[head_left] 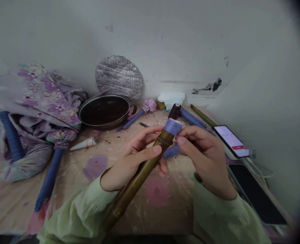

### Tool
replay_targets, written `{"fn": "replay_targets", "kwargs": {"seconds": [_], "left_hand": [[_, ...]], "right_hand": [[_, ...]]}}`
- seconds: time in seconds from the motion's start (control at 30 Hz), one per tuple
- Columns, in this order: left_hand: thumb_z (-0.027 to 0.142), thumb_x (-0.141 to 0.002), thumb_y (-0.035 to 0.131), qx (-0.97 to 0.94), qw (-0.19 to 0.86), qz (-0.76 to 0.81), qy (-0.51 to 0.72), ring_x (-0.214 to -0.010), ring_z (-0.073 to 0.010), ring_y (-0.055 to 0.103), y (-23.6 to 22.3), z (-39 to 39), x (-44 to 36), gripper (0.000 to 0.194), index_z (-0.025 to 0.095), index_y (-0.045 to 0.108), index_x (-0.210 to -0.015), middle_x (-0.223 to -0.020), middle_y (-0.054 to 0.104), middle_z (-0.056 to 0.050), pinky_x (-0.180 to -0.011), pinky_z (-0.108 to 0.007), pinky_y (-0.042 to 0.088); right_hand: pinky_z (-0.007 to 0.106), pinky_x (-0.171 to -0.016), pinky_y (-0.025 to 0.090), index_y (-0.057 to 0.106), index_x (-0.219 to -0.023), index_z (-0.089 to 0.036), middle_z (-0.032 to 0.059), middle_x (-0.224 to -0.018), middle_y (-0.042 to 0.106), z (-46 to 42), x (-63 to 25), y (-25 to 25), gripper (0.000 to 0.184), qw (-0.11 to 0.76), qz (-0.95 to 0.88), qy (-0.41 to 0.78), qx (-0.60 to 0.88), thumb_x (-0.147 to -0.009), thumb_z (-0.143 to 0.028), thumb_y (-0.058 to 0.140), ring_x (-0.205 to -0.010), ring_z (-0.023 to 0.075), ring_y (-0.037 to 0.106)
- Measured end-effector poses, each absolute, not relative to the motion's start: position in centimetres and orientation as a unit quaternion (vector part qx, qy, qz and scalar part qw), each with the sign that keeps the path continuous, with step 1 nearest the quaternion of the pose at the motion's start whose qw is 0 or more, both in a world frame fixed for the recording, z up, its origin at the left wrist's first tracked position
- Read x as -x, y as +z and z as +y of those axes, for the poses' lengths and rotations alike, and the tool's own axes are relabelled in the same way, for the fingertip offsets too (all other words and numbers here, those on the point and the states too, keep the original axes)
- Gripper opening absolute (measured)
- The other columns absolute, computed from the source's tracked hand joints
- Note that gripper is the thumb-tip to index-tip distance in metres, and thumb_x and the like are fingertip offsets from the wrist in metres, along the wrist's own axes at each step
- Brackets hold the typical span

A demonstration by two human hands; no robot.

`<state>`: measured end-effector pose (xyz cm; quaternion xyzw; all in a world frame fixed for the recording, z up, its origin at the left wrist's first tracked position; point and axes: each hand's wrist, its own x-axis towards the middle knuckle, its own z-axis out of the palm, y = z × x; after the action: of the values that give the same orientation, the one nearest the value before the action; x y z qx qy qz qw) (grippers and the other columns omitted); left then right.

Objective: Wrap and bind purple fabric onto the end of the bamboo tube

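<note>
Bamboo stick point(145, 171) | slants up-right, wrapped end away | left hand point(137, 152) grips it; right hand point(203, 152) pinches, perhaps thread

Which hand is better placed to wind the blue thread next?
Probably the right hand: its fingers are at the edge of the thread around the stick's upper end. The left hand grips the stick just below, so it seems better suited to steadying.

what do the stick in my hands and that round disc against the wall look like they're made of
Stick: probably bamboo, olive-brown with a soft sheen; it has ringed joints.
Round disc: apparently foil-faced insulation, silvery and crinkled; its core isn't visible.
</note>
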<state>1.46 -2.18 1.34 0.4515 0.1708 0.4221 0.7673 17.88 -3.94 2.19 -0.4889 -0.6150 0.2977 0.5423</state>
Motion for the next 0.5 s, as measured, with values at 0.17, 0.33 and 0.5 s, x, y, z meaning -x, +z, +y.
{"fn": "replay_targets", "kwargs": {"seconds": [0.17, 0.33, 0.5], "left_hand": [[0.016, -0.085, 0.052, -0.416, 0.8, 0.154, 0.405, -0.059, -0.0124, 0.065, 1.5, -2.1, -1.4, 0.03, 0.022, 0.05, -0.115, -0.09, 0.063, -0.002, -0.05, -0.023, 0.054], [0.02, -0.091, 0.042, -0.413, 0.819, 0.122, 0.38, -0.057, -0.0128, 0.065, 1.3, -2.0, -1.0, 0.03, 0.019, 0.044, -0.12, -0.073, 0.064, -0.002, -0.049, -0.02, 0.053], [0.026, -0.092, 0.037, -0.436, 0.837, 0.098, 0.317, -0.048, -0.0138, 0.063, 0.9, -1.5, -0.3, 0.031, 0.02, 0.041, -0.122, -0.074, 0.065, -0.003, -0.035, -0.018, 0.046]], "right_hand": [[0.02, -0.044, 0.039, 0.058, -0.074, -0.02, -0.0035, -0.057, 0.053, -3.9, -17.8, 2.3, 0.008, 0.545, -0.617, 0.3, 0.482, -0.082, -0.023, 0.058, -0.05, 0.0085, 0.048], [0.02, -0.049, 0.046, 0.056, -0.078, -0.02, -0.0026, -0.061, 0.06, -3.8, -17.7, 2.4, 0.007, 0.542, -0.607, 0.363, 0.454, -0.083, -0.024, 0.057, -0.054, 0.0094, 0.057], [0.022, -0.049, 0.047, 0.056, -0.106, -0.023, -0.0043, -0.062, 0.059, -3.6, -17.9, 2.0, 0.024, 0.525, -0.635, 0.391, 0.411, -0.083, -0.03, 0.058, -0.053, 0.0096, 0.058]]}}
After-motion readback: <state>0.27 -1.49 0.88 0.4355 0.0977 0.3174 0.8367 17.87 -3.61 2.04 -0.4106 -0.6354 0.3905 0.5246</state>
